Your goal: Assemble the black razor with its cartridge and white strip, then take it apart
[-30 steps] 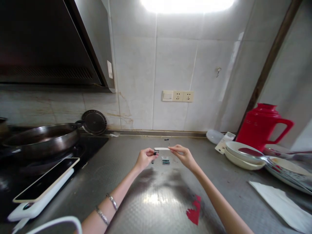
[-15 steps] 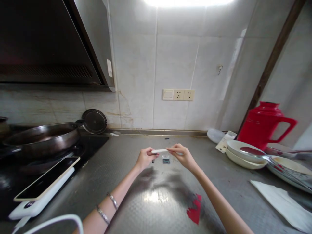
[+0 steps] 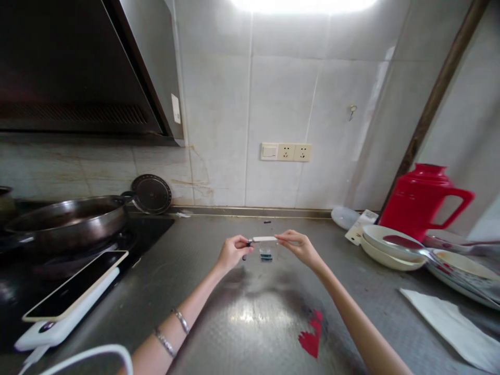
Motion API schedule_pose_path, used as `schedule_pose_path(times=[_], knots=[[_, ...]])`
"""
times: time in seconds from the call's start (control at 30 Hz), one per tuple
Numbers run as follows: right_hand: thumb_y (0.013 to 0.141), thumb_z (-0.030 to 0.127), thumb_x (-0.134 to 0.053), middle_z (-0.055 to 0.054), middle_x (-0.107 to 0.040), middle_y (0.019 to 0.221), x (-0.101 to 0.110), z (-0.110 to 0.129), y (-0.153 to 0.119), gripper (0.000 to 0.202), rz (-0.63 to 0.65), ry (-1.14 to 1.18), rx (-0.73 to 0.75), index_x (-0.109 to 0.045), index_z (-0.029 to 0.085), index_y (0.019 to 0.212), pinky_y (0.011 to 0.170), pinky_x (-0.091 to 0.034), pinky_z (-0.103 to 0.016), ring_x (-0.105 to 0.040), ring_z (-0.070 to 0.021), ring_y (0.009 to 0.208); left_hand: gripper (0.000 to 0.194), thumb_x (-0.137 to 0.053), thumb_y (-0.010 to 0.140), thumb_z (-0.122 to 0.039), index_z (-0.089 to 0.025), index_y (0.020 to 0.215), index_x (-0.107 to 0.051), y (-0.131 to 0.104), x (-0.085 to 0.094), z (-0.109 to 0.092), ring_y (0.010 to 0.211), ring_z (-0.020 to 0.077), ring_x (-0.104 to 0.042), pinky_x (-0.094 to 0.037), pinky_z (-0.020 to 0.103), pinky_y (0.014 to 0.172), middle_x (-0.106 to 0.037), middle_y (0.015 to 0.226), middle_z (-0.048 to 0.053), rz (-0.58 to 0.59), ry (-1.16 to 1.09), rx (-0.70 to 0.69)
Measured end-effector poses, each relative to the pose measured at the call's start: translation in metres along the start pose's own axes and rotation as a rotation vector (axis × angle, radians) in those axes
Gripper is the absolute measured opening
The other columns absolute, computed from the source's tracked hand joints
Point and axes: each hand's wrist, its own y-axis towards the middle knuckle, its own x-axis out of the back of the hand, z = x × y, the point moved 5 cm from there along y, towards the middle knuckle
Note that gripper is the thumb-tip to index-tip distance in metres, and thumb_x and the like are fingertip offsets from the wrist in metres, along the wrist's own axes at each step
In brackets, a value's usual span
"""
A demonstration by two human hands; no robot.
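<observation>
White strip (image 3: 264, 239) pinched at its right end by the right fingers (image 3: 287, 237) and a small dark piece (image 3: 249, 243) gripped by the left fingers (image 3: 239, 241) are best kept level, end to end; both sit centrally over the bench (image 3: 242, 333).

No text, brand or number is legible. Marks observed, located from the wall socket panel (image 3: 286, 151): a white sticker (image 3: 175, 108) on the side of the range hood (image 3: 86, 67), left of and higher than the panel, any print too blurred to read; pale lettering on the red thermos (image 3: 420, 203), right of and lower than the panel, too faint to decipher; dark marks on a white card (image 3: 361, 227), also lower right of the panel, print or holes undetermined
</observation>
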Motion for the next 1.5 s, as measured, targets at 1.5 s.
schedule_pose_path(times=[1.5], knots=[[0.081, 0.038, -0.055, -0.005, -0.065, 0.081, -0.005, 0.000, -0.003, 0.026, -0.059, 0.012, -0.001, -0.069, 0.025, 0.098, 0.069, -0.044, -0.029, -0.058, -0.0173, 0.075, 0.017, -0.073, 0.056, -0.020, -0.014, 0.066, -0.061, 0.002, 0.004, -0.002, 0.066, 0.0168, -0.064, -0.046, 0.024, 0.058, -0.071, 0.074, 0.006, -0.013, 0.008, -0.016]])
